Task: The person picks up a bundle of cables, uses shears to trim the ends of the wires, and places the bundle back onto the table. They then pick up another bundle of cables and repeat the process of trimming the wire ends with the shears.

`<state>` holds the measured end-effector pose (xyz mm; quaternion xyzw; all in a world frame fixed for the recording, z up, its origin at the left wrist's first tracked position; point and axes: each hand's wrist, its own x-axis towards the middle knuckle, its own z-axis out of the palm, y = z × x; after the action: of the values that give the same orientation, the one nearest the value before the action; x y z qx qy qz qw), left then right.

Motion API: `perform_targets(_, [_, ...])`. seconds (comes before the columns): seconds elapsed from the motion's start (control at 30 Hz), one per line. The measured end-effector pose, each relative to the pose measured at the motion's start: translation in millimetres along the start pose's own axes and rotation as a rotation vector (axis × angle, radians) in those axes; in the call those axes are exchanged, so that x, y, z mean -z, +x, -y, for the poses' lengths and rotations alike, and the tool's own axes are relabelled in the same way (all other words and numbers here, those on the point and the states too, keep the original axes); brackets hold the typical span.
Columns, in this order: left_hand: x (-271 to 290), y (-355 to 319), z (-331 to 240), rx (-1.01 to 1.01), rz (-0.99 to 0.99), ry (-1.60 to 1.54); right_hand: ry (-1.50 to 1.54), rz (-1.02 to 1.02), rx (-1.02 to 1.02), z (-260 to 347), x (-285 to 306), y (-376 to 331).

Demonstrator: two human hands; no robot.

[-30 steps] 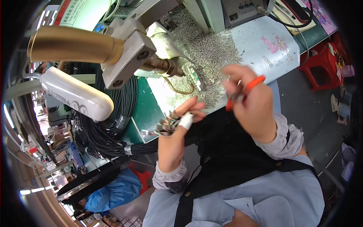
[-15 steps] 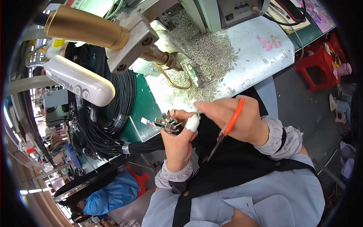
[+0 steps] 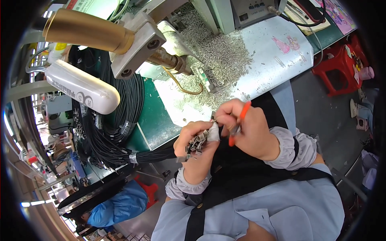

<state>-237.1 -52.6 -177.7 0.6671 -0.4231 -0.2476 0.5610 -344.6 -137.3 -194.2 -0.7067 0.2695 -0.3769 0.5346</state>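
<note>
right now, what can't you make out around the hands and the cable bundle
- Head view: working tip of the orange-handled tool is hidden by the right hand.
- Connector ends in the left hand are too small to count.
- Far end of the black cable bundle is hidden behind the white cylinder.
</note>
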Motion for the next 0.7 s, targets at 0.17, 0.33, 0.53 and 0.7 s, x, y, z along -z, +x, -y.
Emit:
perform_targets(0.17, [2.4, 4.3, 0.1, 0.249, -0.080, -0.273, 0.755, 0.076, -0.493, 8.7, 7.2, 10.6])
perform_targets(0.33, [6.9, 3.3, 2.1, 0.296, -0.063, -0.363, 0.087, 0.199, -0.214, -0.7, 19.6, -2.4])
perform_targets(0.53, [-1.3, 2.4, -3.2, 0.240, -0.124, -0.302, -0.381, 0.185, -0.112, -2.8, 10.6, -11.4])
perform_targets(0.7, [-2.1, 2.4, -4.5, 0.156, -0.131, -0.196, -0.410, 0.141, -0.115, -9.5, 2.5, -17.2])
